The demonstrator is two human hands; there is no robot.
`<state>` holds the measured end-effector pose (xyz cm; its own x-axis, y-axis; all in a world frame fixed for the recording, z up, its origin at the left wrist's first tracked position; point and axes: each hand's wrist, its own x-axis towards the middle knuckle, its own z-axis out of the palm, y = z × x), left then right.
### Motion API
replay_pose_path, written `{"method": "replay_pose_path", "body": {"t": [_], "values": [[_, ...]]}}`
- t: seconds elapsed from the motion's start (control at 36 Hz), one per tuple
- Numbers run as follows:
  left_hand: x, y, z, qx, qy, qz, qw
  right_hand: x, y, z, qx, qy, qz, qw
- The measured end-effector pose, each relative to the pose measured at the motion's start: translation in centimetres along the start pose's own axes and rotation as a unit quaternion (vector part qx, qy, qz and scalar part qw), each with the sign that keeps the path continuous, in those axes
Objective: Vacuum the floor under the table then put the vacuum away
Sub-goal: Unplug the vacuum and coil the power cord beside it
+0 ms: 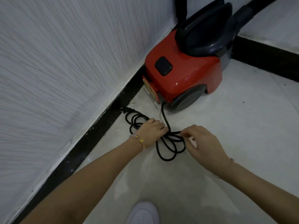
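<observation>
A red canister vacuum with a dark top and grey wheels stands on the pale floor in the corner of two walls. Its black power cord runs from its rear down to a bundle of loops lying on the floor, and the plug rests by the black baseboard. My left hand, with a gold bracelet on the wrist, is closed around the middle of the loops. My right hand pinches a strand of the cord at the right side of the bundle.
White textured walls meet behind the vacuum, edged by a black baseboard. The vacuum's black hose rises at the top right. My white shoe shows at the bottom edge. Pale floor spreads to the right.
</observation>
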<state>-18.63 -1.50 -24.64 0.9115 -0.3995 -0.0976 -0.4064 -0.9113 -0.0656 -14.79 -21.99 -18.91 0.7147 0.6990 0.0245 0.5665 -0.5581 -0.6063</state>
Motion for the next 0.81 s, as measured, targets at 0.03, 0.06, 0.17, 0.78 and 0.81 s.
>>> {"method": "replay_pose_path", "body": {"t": [0.03, 0.06, 0.17, 0.78, 0.81], "values": [[0.0, 0.0, 0.0, -0.001, -0.005, -0.004, 1.0, 0.2, -0.4, 0.5, -0.017, -0.007, -0.042, 0.999], [0.0, 0.0, 0.1, -0.005, -0.007, -0.008, 1.0, 0.5, -0.7, 1.0, -0.029, -0.023, -0.074, 0.997], [-0.1, -0.3, 0.2, -0.006, -0.008, -0.024, 1.0, 1.7, -1.4, 2.8, -0.12, -0.068, -0.112, 0.984], [-2.3, -2.4, 1.4, -0.087, 0.059, -0.04, 0.994, 2.6, -1.1, 9.5, -0.24, -0.059, 0.048, 0.968], [-2.6, -2.9, 1.5, -0.085, 0.054, -0.031, 0.994, 2.6, -0.8, 9.7, -0.243, -0.049, 0.038, 0.968]]}}
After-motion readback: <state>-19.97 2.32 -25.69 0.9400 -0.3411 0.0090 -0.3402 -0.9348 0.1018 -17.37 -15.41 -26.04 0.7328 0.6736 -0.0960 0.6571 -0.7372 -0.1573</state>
